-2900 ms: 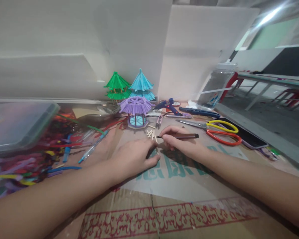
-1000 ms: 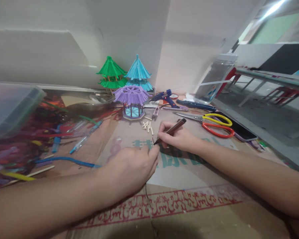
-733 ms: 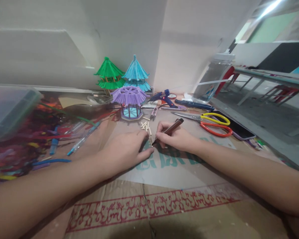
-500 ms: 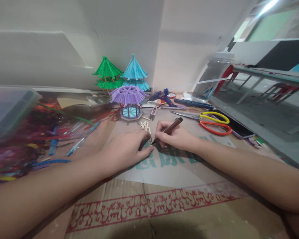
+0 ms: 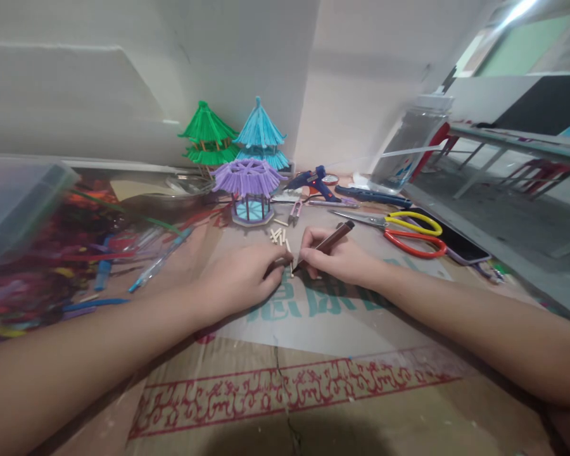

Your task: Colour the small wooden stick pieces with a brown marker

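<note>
My right hand (image 5: 335,256) is wrapped round a dark brown marker pen (image 5: 333,239), its tip low beside a thin pale wooden stick (image 5: 292,269). My left hand (image 5: 251,272) rests on the sheet, its index fingertip pressing on that stick and its thumb tucked close below. Just beyond the fingers lies a small pile of short wooden sticks (image 5: 278,237). Behind the pile stands a small purple-roofed pavilion model (image 5: 249,180) with a pale blue floor. Beneath both hands is a whitish sheet (image 5: 332,332) with green lettering, partly covered by the hands.
Green (image 5: 206,130) and blue (image 5: 260,130) pagoda models stand at the wall. A glue gun (image 5: 313,182), scissors (image 5: 415,234), a phone (image 5: 456,240) and a clear jug (image 5: 401,145) are on the right. A plastic box (image 5: 23,202) and colourful craft pieces crowd the left.
My left index finger has come down onto the stick and the thumb has drawn back from its near end. The marker stays in my right hand; the view has shifted slightly.
</note>
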Motion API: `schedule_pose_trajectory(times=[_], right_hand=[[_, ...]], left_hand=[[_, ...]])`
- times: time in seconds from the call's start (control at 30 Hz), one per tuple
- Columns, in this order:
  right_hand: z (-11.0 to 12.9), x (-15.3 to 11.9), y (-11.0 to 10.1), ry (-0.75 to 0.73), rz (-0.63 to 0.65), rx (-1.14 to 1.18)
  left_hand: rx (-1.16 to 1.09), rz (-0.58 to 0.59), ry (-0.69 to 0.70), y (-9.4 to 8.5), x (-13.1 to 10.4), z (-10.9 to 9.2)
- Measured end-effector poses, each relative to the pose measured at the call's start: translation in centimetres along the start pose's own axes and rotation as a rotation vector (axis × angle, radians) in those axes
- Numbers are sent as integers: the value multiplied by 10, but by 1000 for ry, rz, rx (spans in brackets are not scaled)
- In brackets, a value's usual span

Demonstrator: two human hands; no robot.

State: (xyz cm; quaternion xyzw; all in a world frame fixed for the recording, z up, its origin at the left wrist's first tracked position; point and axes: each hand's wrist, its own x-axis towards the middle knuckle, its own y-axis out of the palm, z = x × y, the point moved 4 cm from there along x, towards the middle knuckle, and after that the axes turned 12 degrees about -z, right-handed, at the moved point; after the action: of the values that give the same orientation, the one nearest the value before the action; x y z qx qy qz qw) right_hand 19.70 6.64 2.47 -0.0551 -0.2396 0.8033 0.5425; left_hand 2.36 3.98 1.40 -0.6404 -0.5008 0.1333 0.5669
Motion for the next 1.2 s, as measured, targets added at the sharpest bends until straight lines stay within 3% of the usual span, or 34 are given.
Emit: schedule_pose_trajectory(times=[0.37, 0.67, 0.87, 1.2], right_hand=[[-1, 1, -1, 22, -54, -35], [2, -2, 1, -1, 37, 11], [-2, 0, -2, 8, -35, -26], [4, -2, 1, 3, 4, -21]], left_hand=[[-11, 3, 40, 1, 0, 0], [29, 5, 66, -1, 1, -2], [38, 19, 53, -1, 0, -2], [46, 11, 64, -1, 0, -3]])
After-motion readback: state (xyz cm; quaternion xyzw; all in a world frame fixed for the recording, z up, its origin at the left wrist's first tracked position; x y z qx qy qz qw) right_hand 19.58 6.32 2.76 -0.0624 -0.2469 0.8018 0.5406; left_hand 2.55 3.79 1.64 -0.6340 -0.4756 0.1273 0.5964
